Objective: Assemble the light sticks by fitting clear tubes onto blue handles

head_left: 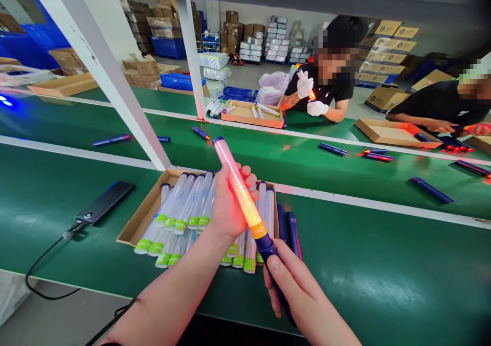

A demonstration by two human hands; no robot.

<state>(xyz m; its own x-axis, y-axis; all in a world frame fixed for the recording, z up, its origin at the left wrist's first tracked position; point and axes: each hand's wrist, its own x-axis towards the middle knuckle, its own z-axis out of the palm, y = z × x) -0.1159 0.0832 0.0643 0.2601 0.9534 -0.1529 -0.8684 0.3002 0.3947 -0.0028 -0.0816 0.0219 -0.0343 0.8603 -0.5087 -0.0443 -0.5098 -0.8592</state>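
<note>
A light stick has a clear tube glowing pink to orange and a dark blue handle. It is tilted, with its dark-capped end pointing up and away to the left. The fingers of my left hand curl around the glowing tube. Lower down, my right hand is closed around the handle. Beneath my left hand, a cardboard tray bears several clear tubes with green lower bands and dark caps; my forearm hides some. Two dark blue sticks lie beside the tray's right side.
A black power bank with a cable lies left on the green bench. White posts rise ahead. Several dark sticks, some lit red, lie on the green belt. Opposite, a gloved co-worker holds a lit stick; another person is at right.
</note>
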